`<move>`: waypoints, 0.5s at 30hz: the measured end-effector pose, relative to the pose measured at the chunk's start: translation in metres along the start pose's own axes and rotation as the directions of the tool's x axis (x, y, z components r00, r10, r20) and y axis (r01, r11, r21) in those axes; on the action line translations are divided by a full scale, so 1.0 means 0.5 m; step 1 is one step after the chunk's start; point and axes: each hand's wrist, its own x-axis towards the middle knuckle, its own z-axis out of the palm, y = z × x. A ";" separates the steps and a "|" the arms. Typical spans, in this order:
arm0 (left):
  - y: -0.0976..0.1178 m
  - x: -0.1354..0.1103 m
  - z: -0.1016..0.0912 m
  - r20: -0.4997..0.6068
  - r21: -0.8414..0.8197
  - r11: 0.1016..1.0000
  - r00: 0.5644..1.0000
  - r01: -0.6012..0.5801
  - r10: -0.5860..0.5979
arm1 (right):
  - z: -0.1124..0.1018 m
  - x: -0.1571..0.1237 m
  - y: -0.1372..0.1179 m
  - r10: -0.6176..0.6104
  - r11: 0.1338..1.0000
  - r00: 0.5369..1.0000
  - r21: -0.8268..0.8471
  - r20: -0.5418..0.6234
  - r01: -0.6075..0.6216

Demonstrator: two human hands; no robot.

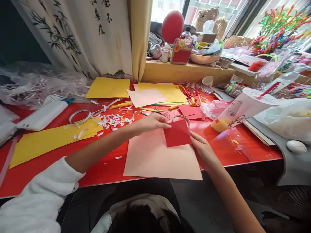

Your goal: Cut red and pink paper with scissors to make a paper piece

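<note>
A square of red paper is held between both hands above a large pale pink sheet. My left hand pinches its upper left corner, thumb and fingers closed. At the right edge, my right hand grips the same square, its fingertips partly behind it. The pink sheet lies at the front of the red table and juts past the edge. Just behind the red square, a roll of tape shows in part. Scissors lie beyond my left hand, mostly covered.
White paper scraps and yellow strips lie on the left, with another tape roll. Yellow sheets and red paper pieces lie farther back. A tilted drink cup with a straw stands at right. A red balloon sits by the window.
</note>
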 end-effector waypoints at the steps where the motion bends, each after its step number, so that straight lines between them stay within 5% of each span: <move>1: -0.017 -0.016 -0.002 -0.017 0.024 0.999 1.000 0.025 -0.025 | 0.021 0.014 0.006 0.018 1.000 0.999 0.007 0.051 -0.018; 8: -0.100 -0.065 -0.033 -0.191 0.013 0.998 0.980 0.060 -0.056 | 0.115 0.051 0.040 0.051 0.989 0.968 -0.148 0.245 -0.014; 15: -0.105 -0.081 -0.057 -0.117 0.122 0.986 0.988 0.112 -0.098 | 0.120 0.051 0.047 0.019 0.973 0.965 -0.226 0.261 0.042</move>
